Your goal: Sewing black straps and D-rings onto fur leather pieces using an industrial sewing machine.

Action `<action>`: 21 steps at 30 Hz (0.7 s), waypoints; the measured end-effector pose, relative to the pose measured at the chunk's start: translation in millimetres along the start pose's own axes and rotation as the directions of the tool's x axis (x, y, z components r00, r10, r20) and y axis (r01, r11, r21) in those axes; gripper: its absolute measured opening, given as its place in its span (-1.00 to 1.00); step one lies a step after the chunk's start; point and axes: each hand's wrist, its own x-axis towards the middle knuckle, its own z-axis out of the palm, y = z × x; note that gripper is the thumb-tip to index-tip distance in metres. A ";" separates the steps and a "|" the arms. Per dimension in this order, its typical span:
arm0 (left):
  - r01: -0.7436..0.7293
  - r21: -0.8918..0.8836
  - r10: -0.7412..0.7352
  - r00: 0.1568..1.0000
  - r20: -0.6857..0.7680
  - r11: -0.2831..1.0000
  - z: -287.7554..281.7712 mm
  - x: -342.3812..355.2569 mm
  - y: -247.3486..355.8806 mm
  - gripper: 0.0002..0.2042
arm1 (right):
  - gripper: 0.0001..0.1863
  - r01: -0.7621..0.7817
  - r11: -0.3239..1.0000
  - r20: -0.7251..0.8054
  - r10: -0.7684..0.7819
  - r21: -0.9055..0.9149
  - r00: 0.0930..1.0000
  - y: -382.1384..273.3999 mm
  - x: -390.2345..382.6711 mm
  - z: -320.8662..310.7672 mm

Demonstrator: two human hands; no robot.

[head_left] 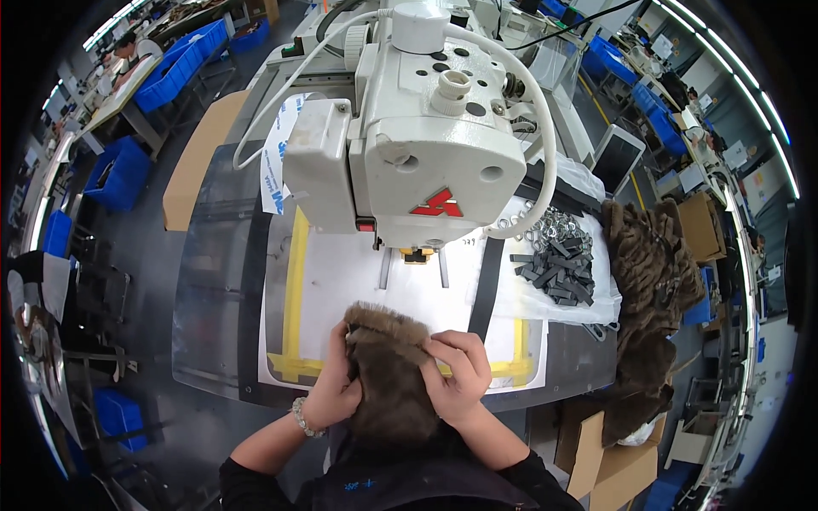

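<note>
Tabletop, dark, smooth, is partly covered by white yellow-taped sheet; blue bins are seen around. Brown fur piece is held over near edge, gripped by curled fingers of left hand and right hand.

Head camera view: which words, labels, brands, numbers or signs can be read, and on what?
White strip: blue print, partly legible, not copied here.
White machine, front: red angular emblem.
White sheet: tiny dark marks, too small to read surely.
Dark clothing: small blue marks, too blurred to read.
</note>
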 end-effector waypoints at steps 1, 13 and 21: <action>0.003 -0.039 -0.003 1.000 -0.008 0.999 0.5 0.0 1.7 -0.12 | -0.72 -0.003 1.000 0.003 0.003 0.000 1.000 -0.2 -0.1 -1.1; 0.130 0.166 -0.070 0.943 -0.326 0.978 -65.2 3.9 16.5 -0.28 | -0.76 -0.608 0.502 0.316 0.550 0.615 0.773 -3.5 -3.1 -12.1; 0.163 0.648 0.107 0.928 -0.356 0.744 -146.7 19.0 57.7 -0.20 | -0.68 -0.676 0.464 0.457 0.504 0.573 0.733 28.9 30.2 -34.8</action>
